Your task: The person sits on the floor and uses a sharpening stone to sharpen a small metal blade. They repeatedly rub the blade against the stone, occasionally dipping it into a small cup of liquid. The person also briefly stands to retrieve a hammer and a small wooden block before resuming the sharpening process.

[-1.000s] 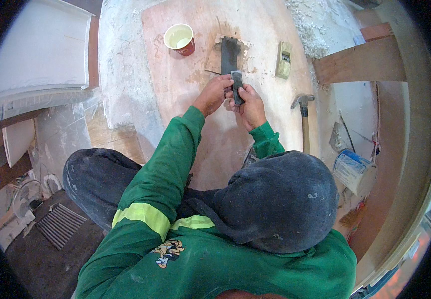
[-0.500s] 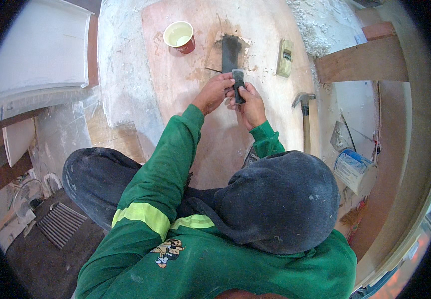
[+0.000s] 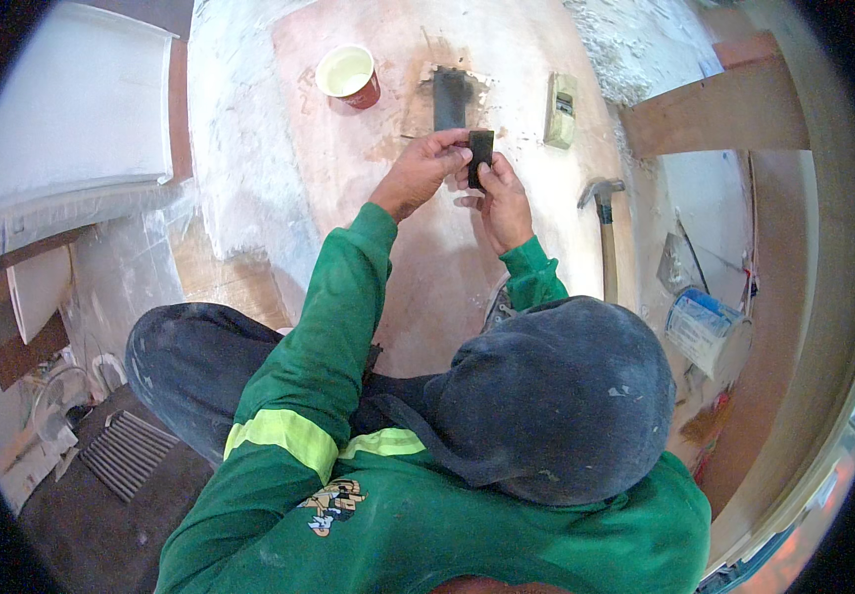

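Observation:
A short dark plane blade (image 3: pixel 481 150) is held up in front of me. My right hand (image 3: pixel 503 206) grips it from the right, the thumb lying on its lower face. My left hand (image 3: pixel 416 176) has its fingers closed at the blade's left side, near the upper end. Just beyond the hands a dark, wet-looking sharpening stone (image 3: pixel 450 102) lies on a stained piece of wood. A wooden hand plane body (image 3: pixel 559 117) rests to its right. On the left stands a red paper cup (image 3: pixel 360 96) with a pale inside.
A pinkish plywood board (image 3: pixel 423 277) lies under the work. At right there is a claw hammer (image 3: pixel 607 233) with a wooden handle, and beyond it a blue-and-white bucket (image 3: pixel 702 327) on its side. Wood shavings (image 3: pixel 625 45) are heaped at the far right.
The blade has risen slightly and turned, so its shiny end face no longer shows. Both hands moved a little with it, and my left fingers shifted toward its upper end.

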A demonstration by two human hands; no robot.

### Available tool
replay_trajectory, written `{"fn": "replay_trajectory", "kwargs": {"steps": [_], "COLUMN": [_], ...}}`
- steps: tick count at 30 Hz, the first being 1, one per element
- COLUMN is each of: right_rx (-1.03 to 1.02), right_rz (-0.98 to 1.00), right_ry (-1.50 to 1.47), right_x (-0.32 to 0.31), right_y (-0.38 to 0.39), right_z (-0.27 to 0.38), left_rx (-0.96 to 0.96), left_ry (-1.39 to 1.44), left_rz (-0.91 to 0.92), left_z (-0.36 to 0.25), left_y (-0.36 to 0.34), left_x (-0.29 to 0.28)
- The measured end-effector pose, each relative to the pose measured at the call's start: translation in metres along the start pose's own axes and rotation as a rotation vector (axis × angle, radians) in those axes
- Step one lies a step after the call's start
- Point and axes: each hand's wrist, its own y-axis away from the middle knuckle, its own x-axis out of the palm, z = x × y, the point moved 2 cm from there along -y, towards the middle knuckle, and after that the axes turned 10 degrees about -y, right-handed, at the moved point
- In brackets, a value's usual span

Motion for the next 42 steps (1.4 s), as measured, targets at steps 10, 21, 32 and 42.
{"fn": "replay_trajectory", "kwargs": {"steps": [10, 21, 32, 42], "right_rx": [-0.08, -0.501, -0.447, -0.378], "right_rz": [-0.069, -0.119, 0.034, -0.063], "right_ry": [0.266, 1.548, 1.548, 1.808], "right_x": [-0.003, 0.027, 0.056, 0.064], "right_y": [-0.006, 0.008, -0.07, -0.117], "right_z": [0.002, 0.054, 0.072, 0.047], "left_rx": [0.054, 0.021, -0.221, -0.195], "left_ry": [0.049, 0.228, 0.141, 0.267], "left_rz": [-0.061, -0.174, -0.565, -0.329], "left_z": [-0.005, 0.016, 0.08, 0.083], "left_y": [0.001, 0.003, 0.002, -0.008], "left_x": [0.001, 0.0, 0.005, -0.022]}}
